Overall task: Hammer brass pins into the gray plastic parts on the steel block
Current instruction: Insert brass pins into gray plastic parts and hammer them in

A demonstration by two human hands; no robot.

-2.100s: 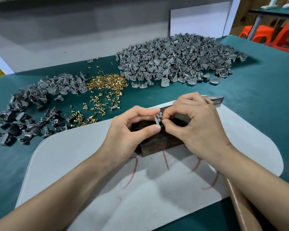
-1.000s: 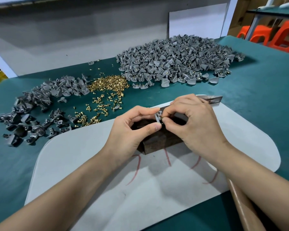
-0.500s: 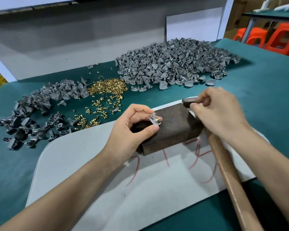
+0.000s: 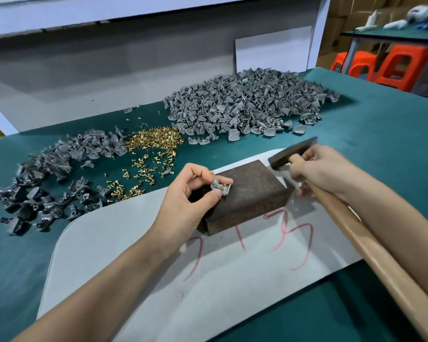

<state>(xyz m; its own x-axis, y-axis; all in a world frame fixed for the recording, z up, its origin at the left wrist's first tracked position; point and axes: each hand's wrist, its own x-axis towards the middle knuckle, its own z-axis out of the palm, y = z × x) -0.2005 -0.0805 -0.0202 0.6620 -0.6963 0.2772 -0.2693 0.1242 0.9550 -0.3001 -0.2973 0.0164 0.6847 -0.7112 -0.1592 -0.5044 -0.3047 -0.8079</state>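
Your right hand [image 4: 326,171] has left the gray plastic part [image 4: 220,188], where a second ago it was working alongside the left. It is now curled round the handle of the hammer [image 4: 292,154] just under the head, holding it raised beside the far right corner of the steel block [image 4: 252,193]. Your left hand [image 4: 190,201] alone pinches the part between thumb and forefinger, holding it on the block's top near the left edge, with 1 brass pin [image 4: 222,186] showing in it. That reads as pin placed and strike next. The block sits on a white mat [image 4: 208,280] with red marks, on the green table [image 4: 381,134]. Behind it lie the loose pins [image 4: 153,141], a large heap of gray parts [image 4: 242,104] at the back, and a darker heap [image 4: 47,174] to the left, all well apart from the block. Only your own fingertips [image 4: 216,193] stand in the way: they touch the part right beside the pin, so the blow must land small and square.
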